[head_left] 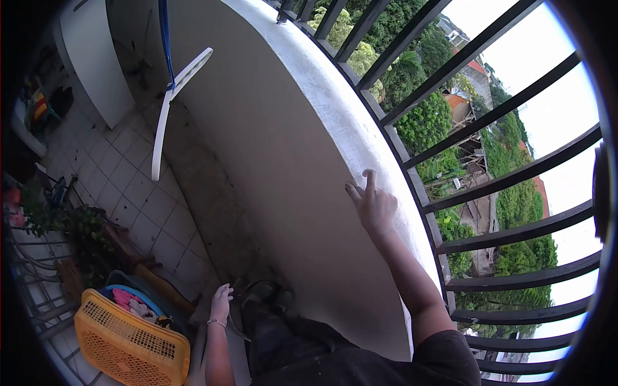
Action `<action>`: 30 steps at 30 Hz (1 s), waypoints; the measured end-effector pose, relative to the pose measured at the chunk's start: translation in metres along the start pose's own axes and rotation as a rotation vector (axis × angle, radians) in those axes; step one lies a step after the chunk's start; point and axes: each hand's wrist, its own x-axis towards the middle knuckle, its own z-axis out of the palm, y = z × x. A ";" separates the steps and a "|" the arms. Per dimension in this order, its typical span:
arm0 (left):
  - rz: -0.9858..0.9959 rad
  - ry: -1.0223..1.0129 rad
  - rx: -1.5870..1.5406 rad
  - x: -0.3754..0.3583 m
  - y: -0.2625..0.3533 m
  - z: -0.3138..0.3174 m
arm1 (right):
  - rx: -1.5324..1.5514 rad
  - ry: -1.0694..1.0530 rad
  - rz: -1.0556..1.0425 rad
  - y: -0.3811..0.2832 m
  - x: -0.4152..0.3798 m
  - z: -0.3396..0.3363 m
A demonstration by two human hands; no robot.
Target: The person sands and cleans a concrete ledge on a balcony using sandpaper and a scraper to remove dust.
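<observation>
My right hand (375, 207) is raised at the edge of the white ledge (335, 116) on top of the grey wall (302, 193). Its fingers are apart and bent, with nothing in them. Low beside my legs is my left hand (220, 303), whitish, with a bracelet (217, 322) at the wrist. Its fingers are loosely extended and hold nothing visible. A thin curved rim (236, 318) shows right next to it. Farther off, a white bent bar like a clothes hanger (162, 132) hangs from a blue strap (165, 45).
Dark metal railing bars (444, 135) rise beyond the ledge, with trees behind. At lower left stands an orange laundry basket (129, 341) near a blue-rimmed tub (138, 293) holding cloths. Potted plants (80, 228) and a white panel (96, 64) stand on the tiled floor (145, 206).
</observation>
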 end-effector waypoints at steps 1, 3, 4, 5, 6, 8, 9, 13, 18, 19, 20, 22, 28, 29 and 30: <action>0.031 -0.005 0.017 0.006 -0.005 -0.001 | -0.015 -0.011 -0.017 -0.011 0.024 0.002; 0.070 -0.006 0.050 0.015 -0.001 0.000 | -0.068 -0.013 -0.044 -0.039 0.073 0.005; 0.077 -0.001 0.061 0.015 0.003 0.006 | -0.075 -0.019 -0.066 -0.051 0.101 0.009; 0.086 0.005 0.072 0.014 0.006 0.013 | -0.081 -0.024 -0.088 -0.061 0.127 0.013; 0.102 -0.017 0.096 0.013 0.010 0.021 | -0.082 -0.011 -0.099 -0.075 0.151 0.013; 0.131 -0.044 0.142 0.005 0.020 0.034 | -0.063 0.018 -0.093 -0.089 0.173 0.011; 0.202 -0.079 0.157 0.011 0.007 0.038 | -0.045 0.036 -0.072 -0.093 0.177 0.009; 0.259 -0.175 0.218 -0.014 0.009 0.042 | -0.007 0.063 0.004 -0.068 0.115 0.000; 0.072 -0.177 0.257 -0.033 0.000 0.016 | -0.142 0.121 0.008 0.019 -0.066 0.005; 0.061 -0.169 0.300 -0.035 0.000 0.009 | -0.143 0.164 -0.001 0.036 -0.095 0.004; 0.076 -0.154 0.351 -0.034 -0.008 -0.003 | -0.121 0.203 0.002 0.048 -0.120 0.001; 0.129 -0.140 0.466 -0.018 -0.022 -0.018 | -0.087 0.299 0.032 0.075 -0.160 -0.011; 0.122 -0.301 0.567 0.005 0.058 0.033 | 0.057 0.283 0.074 0.144 -0.319 -0.048; 0.198 -0.341 0.596 0.018 0.072 0.050 | 0.068 0.269 0.082 0.129 -0.350 -0.055; 0.275 -0.340 0.564 0.024 0.091 0.074 | 0.080 0.260 0.083 0.116 -0.374 -0.059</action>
